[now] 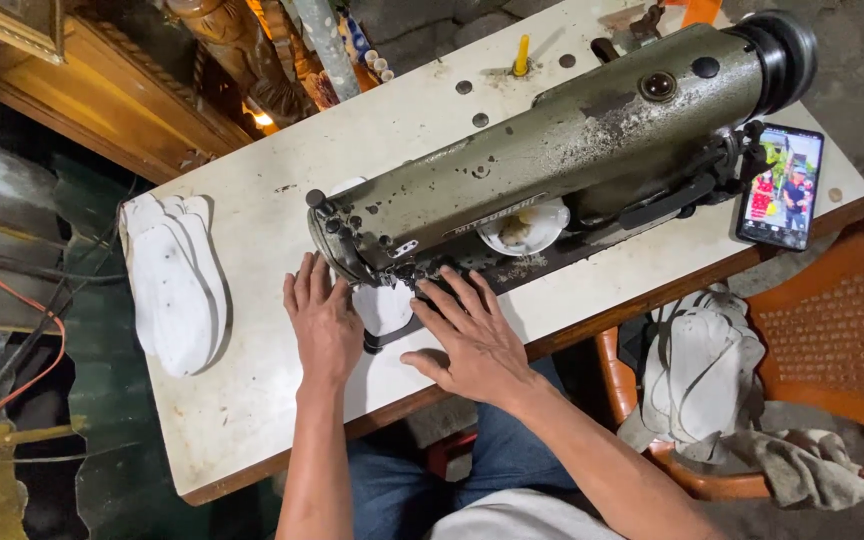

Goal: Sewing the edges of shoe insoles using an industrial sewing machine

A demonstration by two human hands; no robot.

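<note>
My left hand (pixel 322 322) lies flat on the white sewing table (pixel 252 400), fingers spread, touching the left edge of a white sole-shaped piece (pixel 382 305). My right hand (pixel 472 335) rests flat on the right side of that piece, fingers pointing toward the needle area of the worn green sewing machine (pixel 552 150). The piece sits under the machine head, between both hands. Neither hand grips anything; both press down.
A stack of white sole-shaped pieces (pixel 174 285) lies at the table's left end. A phone (pixel 780 186) with a lit screen leans at the right end. An orange plastic chair (pixel 822 340) to the right holds more white pieces (pixel 702 365) and a cloth (pixel 802 465).
</note>
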